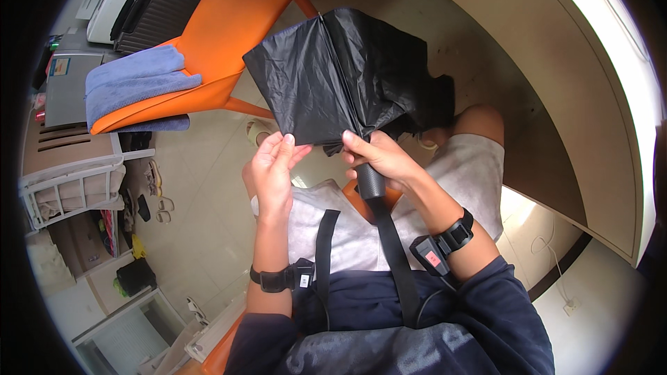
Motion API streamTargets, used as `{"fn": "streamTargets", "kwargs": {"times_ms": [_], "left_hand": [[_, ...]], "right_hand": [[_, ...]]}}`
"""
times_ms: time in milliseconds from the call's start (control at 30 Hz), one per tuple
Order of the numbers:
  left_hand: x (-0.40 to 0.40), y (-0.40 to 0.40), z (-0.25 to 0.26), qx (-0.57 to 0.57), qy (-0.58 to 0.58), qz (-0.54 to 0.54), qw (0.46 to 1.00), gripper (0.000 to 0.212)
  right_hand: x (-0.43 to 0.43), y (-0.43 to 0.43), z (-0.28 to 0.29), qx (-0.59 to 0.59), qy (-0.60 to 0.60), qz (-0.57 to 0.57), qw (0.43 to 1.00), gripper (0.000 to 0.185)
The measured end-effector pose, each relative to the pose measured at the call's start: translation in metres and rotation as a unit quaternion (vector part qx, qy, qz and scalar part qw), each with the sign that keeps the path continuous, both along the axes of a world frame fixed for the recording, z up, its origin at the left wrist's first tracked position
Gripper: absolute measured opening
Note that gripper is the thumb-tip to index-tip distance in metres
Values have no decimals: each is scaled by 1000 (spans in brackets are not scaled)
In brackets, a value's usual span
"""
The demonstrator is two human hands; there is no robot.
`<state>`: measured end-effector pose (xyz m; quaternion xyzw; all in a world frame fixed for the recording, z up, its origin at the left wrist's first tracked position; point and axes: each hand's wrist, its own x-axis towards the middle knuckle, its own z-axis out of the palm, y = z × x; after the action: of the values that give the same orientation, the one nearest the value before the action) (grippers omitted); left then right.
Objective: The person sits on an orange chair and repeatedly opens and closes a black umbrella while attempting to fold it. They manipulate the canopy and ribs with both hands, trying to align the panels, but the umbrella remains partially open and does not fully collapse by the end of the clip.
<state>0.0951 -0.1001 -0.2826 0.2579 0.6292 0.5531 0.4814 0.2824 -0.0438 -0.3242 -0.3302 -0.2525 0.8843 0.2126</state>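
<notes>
A black folding umbrella is held out over my knees, its canopy collapsed into loose, creased folds. My right hand wraps the base of the folds just above the dark cylindrical handle, with the thumb lying along the fabric. Between thumb and fingers, my left hand pinches the lower left corner of one canopy panel and keeps it spread flat. Further folds bunch up on the right side of the umbrella. The inner shaft is hidden by the cloth.
An orange chair with a blue towel over it stands ahead to the left. A pale table or cabinet panel curves along the right. Slippers lie on the tiled floor, and a white cable hangs at lower right.
</notes>
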Motion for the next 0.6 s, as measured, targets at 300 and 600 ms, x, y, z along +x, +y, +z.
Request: {"fn": "streamTargets", "kwargs": {"times_ms": [300, 600], "left_hand": [[-4, 21, 12, -59, -54, 41, 996, 36], [6, 12, -46, -79, 197, 76, 974, 28]], "right_hand": [[-3, -6, 16, 18, -58, 85, 995, 50], [-9, -17, 1, 5, 51, 64, 997, 56]]}}
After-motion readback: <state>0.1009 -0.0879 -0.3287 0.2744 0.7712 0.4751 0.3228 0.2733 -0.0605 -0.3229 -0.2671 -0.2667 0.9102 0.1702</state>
